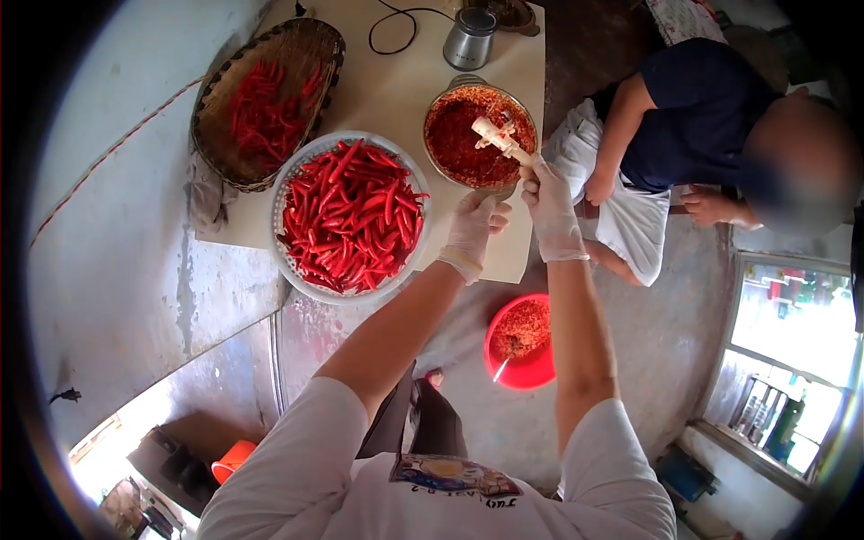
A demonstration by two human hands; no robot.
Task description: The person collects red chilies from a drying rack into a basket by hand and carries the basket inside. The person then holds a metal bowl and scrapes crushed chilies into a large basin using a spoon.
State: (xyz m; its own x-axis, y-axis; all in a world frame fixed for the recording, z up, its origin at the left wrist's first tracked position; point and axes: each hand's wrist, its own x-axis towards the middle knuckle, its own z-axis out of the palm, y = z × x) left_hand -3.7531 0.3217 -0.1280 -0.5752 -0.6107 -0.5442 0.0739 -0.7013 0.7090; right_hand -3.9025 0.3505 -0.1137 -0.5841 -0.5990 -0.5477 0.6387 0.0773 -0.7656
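A round metal pot [436, 162] of chopped red chili stands near the table's right edge. My gloved left hand [472, 227] is closed at the pot's near handle, its fingers curled. In my gloved right hand [551, 200] is a pale, stick-shaped tool [495, 137] with a knobby head, held over the pot and tilted up to the left. Its exact kind is not clear. Left of the pot, a white colander [281, 243] is heaped with whole red chilies [351, 216].
An oval woven basket [209, 99] with more chilies lies at the far left. A metal grinder [470, 40] and a black cord [409, 31] are at the back. On the floor stands a red basin [522, 380] of chopped chili. Another person [693, 99] sits at the right.
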